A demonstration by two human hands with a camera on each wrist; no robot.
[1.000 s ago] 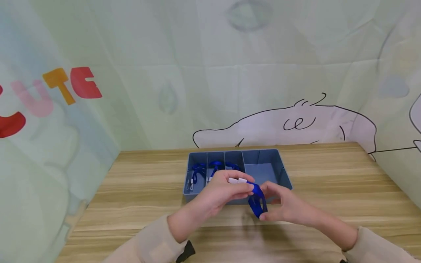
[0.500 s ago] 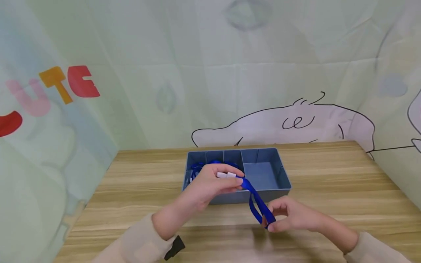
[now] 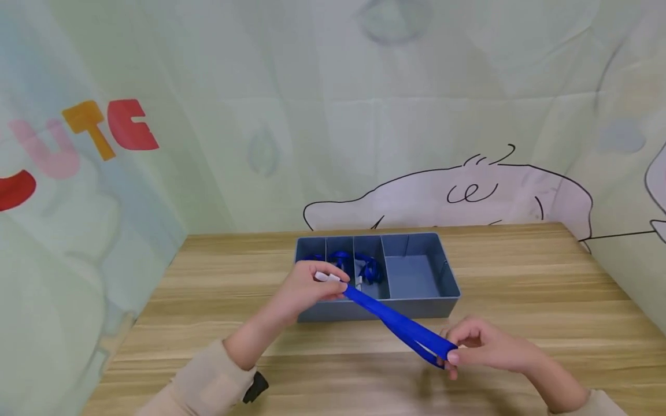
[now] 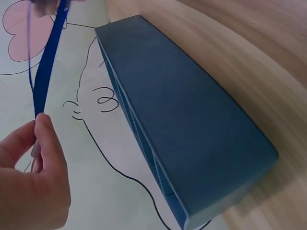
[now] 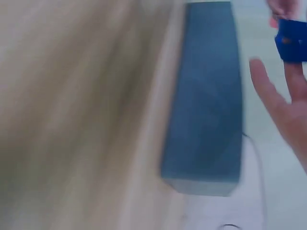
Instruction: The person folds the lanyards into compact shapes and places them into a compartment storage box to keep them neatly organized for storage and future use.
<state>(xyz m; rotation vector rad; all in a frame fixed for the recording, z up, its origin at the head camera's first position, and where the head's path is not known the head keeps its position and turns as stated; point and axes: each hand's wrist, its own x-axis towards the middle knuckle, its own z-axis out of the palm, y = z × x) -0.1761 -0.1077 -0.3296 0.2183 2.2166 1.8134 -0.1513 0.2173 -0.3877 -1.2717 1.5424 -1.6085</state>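
Observation:
A blue lanyard [image 3: 398, 322] is stretched between my two hands in front of the organizer box, sloping down to the right. My left hand [image 3: 304, 289] pinches it beside its white plastic fitting [image 3: 326, 277]; the left wrist view shows thumb and finger on the strap [image 4: 46, 72]. At the other end, my right hand [image 3: 486, 345] holds the strap's loop between thumb and fingers. The right wrist view is blurred, with the blue loop [image 5: 293, 45] over a finger. Part of the fitting is hidden by the left fingers.
The grey-blue box [image 3: 416, 308] has three narrow compartments and one wide one. Coiled blue lanyards lie in the narrow ones, such as the coil [image 3: 370, 270] in the third. Wooden table [image 3: 520, 277] surrounds it, with a printed curtain [image 3: 322, 127] behind.
My right hand has moved right and down, my left hand left. The lanyard, earlier bunched in a small loop, has been drawn out long between them.

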